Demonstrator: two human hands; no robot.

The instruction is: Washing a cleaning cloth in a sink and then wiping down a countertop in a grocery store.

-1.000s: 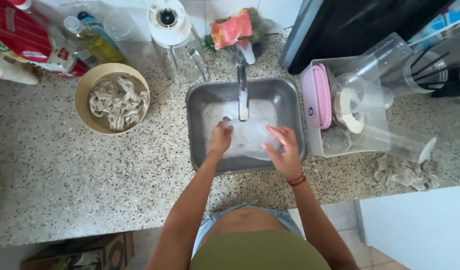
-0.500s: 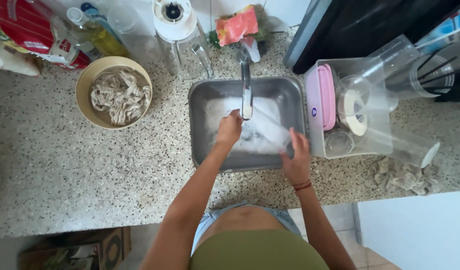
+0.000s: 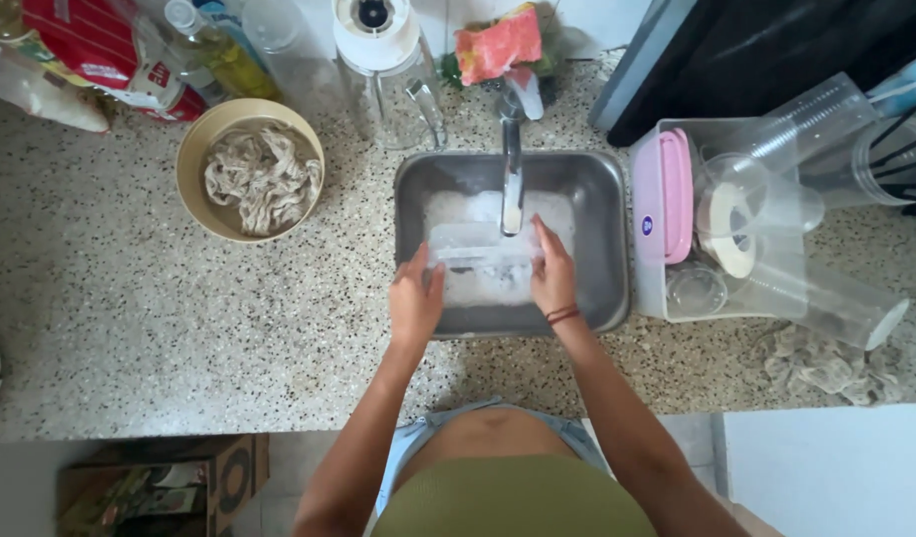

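Observation:
A clear plastic container (image 3: 481, 249) is held over the steel sink (image 3: 607, 239), just under the faucet (image 3: 513, 174). My left hand (image 3: 416, 298) grips its left side and my right hand (image 3: 552, 273) grips its right side; a red band circles that wrist. White foam covers the sink bottom beneath the container.
A tan bowl (image 3: 194, 164) of pale stringy food sits left of the sink on the speckled counter. A blender jar (image 3: 383, 60), an oil bottle (image 3: 219, 45) and red packets (image 3: 100, 45) stand behind. A drying rack (image 3: 667, 298) with a pink lid (image 3: 665, 194) and clear tubs is right. A crumpled cloth (image 3: 826, 363) lies front right.
Both hands came closer together and lifted the clear container up under the faucet; before, they were spread over the foamy sink bottom.

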